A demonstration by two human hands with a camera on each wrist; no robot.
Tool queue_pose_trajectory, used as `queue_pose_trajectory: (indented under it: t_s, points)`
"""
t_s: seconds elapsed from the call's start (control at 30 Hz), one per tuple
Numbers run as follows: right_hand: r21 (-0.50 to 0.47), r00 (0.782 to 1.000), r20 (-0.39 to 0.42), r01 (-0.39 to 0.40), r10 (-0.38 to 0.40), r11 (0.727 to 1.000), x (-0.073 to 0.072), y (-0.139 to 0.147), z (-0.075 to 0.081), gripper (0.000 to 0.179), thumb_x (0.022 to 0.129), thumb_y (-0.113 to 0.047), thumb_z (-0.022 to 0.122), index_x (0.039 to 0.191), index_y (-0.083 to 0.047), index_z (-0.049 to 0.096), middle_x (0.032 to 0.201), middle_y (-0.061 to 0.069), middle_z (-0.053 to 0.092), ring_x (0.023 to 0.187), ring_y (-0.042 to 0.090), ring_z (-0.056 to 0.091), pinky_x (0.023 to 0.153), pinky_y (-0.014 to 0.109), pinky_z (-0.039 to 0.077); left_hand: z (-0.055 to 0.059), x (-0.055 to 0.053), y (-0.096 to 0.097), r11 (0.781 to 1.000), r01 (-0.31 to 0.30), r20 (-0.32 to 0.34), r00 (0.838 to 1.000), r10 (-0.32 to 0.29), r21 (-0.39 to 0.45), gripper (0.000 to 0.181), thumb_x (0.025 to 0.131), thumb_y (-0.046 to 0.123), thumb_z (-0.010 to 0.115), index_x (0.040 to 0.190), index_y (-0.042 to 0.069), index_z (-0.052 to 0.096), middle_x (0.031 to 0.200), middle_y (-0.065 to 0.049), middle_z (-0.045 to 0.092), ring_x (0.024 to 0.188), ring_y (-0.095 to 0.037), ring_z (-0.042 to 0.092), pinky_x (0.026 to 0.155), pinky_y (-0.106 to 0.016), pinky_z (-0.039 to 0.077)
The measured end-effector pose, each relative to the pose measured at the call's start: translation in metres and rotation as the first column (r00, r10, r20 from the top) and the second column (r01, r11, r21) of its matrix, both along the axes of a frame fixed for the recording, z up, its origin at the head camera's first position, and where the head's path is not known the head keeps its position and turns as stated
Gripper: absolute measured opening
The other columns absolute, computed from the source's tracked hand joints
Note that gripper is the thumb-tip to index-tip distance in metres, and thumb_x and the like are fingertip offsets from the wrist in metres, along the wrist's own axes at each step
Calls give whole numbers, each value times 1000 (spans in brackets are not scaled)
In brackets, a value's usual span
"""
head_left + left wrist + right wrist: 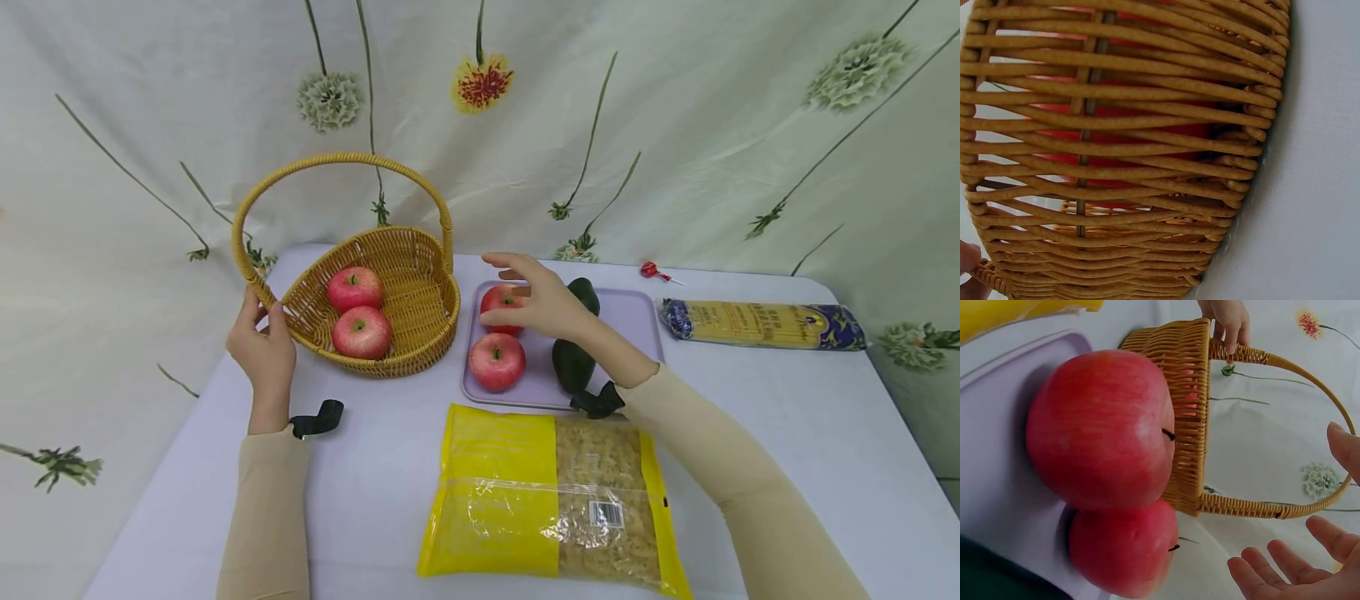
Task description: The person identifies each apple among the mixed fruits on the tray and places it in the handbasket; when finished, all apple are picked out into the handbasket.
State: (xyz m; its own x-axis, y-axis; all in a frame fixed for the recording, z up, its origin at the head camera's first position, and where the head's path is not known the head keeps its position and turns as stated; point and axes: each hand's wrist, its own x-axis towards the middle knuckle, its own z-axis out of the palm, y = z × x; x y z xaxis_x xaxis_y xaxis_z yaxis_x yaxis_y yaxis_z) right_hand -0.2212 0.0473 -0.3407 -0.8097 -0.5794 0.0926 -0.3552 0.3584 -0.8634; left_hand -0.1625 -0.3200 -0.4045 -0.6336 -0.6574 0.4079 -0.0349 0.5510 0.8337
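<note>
My left hand [262,346] pinches the lower left end of the handle on a heart-shaped wicker basket [438,337]. Two red apples, one [355,288] behind the other [362,332], lie in the basket's left part. Over a lilac tray [628,325], my right hand [553,304] is spread with nothing in its grasp. Below its fingers sits an apple [495,298], partly hidden in the head view. A second tray apple [1100,428] looms large in the right wrist view. Two dark green, avocado-like fruits [573,365] lie beside the apples, partly under the right hand and wrist.
In front of the tray lies a yellow, partly clear bag [502,500] of pale dry food. A long pack of noodles [757,323] is to the tray's right, with a red lollipop [649,270] behind. Flowered cloth [675,125] hangs at the table's back.
</note>
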Motion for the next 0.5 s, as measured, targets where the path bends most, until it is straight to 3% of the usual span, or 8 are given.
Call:
queue_pose_trajectory:
  t_s: [0.5]
  points:
    - [34,994,28,108,-109,994,-18,28,-22,76,81,-23,79,147,-15,42,151,9,40,136,30,43,112,48,39,0,0,-1,1000,1,-1,1000,-1,-6,41,97,8,55,138,12,57,129,-8,65,112,-21,62,84,-19,54]
